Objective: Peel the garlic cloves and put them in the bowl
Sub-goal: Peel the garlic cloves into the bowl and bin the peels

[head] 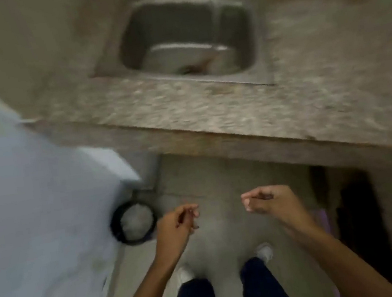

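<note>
The frame is blurred by motion. No garlic and no bowl are in view. My left hand (177,223) hangs in front of me over the floor, fingers loosely curled, with nothing visible in it. My right hand (266,201) is at the same height to the right, its fingers curled tightly into the palm. I see nothing sticking out of it. Both hands are below and in front of the counter edge, about a hand's width apart.
A speckled stone counter (210,111) runs across ahead, with a steel sink (187,37) set in it. A white appliance (21,196) fills the left. A round black-rimmed bin (133,223) stands on the floor beside it. A dark opening (356,202) lies under the counter at right.
</note>
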